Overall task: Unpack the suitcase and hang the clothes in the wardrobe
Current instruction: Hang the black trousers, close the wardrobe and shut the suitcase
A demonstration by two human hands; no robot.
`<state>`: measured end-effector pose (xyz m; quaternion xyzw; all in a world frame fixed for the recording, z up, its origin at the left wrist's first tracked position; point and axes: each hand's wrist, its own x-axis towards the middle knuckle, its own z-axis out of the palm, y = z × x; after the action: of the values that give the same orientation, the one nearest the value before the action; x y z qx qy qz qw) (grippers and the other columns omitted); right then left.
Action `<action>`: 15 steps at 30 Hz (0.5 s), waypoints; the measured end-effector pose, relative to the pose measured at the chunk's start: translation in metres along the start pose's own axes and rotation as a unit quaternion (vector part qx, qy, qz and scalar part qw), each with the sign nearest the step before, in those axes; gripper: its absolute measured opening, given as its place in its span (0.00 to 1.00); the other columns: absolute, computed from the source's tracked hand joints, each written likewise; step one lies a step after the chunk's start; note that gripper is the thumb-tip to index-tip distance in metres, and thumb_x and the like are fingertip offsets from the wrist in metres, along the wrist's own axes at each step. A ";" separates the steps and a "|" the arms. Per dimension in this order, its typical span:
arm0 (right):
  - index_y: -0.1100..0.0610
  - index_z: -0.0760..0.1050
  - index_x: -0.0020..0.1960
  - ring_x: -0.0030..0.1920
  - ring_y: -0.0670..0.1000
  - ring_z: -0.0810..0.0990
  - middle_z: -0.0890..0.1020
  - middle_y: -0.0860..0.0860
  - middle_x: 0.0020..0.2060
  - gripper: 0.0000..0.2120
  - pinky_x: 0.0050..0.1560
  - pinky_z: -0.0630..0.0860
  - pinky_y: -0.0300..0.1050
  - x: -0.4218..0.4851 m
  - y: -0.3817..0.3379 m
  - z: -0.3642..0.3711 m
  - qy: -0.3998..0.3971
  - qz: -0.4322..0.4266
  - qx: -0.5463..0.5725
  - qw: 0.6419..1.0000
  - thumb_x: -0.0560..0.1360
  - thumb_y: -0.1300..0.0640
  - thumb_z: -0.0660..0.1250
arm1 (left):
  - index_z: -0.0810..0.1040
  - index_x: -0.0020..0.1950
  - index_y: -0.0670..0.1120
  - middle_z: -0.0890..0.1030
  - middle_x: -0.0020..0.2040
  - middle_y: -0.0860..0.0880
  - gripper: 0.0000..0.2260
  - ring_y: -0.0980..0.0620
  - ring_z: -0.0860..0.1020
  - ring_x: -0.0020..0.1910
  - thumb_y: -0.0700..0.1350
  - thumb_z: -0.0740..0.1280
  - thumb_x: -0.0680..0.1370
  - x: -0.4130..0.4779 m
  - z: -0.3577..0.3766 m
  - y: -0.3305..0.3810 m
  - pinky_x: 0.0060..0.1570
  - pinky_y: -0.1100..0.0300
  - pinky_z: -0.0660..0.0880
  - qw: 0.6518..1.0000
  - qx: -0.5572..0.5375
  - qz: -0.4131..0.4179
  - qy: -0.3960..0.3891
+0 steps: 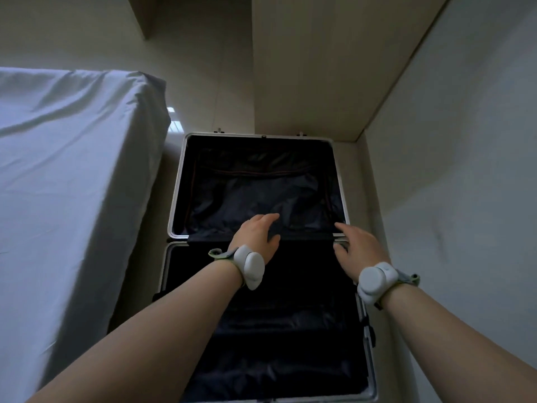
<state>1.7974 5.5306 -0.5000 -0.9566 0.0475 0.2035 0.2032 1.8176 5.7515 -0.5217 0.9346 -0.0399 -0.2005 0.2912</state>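
Note:
A silver-framed suitcase (176, 181) lies open flat on the floor, both halves lined in dark fabric. The far half shows a zipped dark divider (261, 187); the near half looks dark, and I cannot make out separate clothes in it. My left hand (257, 235) hovers over the hinge line in the middle, fingers spread, holding nothing. My right hand (359, 247) reaches to the suitcase's right edge at the hinge, fingers apart, touching or just above the rim. Both wrists wear white bands. The wardrobe's pale wooden panel (319, 68) rises just behind the suitcase.
A bed with a pale blue sheet (66, 175) stands close along the suitcase's left side. A white wall (465, 170) closes in on the right. The suitcase fills most of the narrow floor strip between them.

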 end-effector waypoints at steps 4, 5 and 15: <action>0.57 0.65 0.72 0.66 0.58 0.71 0.73 0.56 0.67 0.23 0.65 0.68 0.50 0.066 0.042 0.061 0.030 0.005 0.013 0.999 0.78 0.55 0.62 | 0.63 0.73 0.51 0.70 0.68 0.50 0.23 0.48 0.71 0.64 0.48 0.62 0.79 0.061 0.064 -0.045 0.60 0.54 0.72 1.000 0.007 0.002 0.000; 0.57 0.65 0.72 0.64 0.59 0.72 0.73 0.56 0.66 0.23 0.64 0.68 0.51 0.084 0.056 0.078 0.039 0.007 0.010 0.999 0.78 0.55 0.62 | 0.63 0.73 0.51 0.70 0.68 0.50 0.23 0.48 0.72 0.63 0.48 0.62 0.79 0.078 0.085 -0.056 0.60 0.55 0.72 1.000 0.012 0.004 -0.001; 0.58 0.64 0.72 0.67 0.60 0.69 0.71 0.58 0.67 0.24 0.65 0.64 0.48 0.200 0.136 0.159 0.112 0.043 0.011 0.993 0.78 0.55 0.62 | 0.65 0.72 0.51 0.72 0.66 0.49 0.22 0.48 0.71 0.64 0.50 0.62 0.78 0.181 0.195 -0.088 0.59 0.58 0.68 0.999 0.015 0.031 0.011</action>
<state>1.8980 5.4699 -0.7642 -0.9682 0.1132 0.1027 0.1982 1.9022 5.6866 -0.7810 0.9393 -0.0690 -0.1806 0.2836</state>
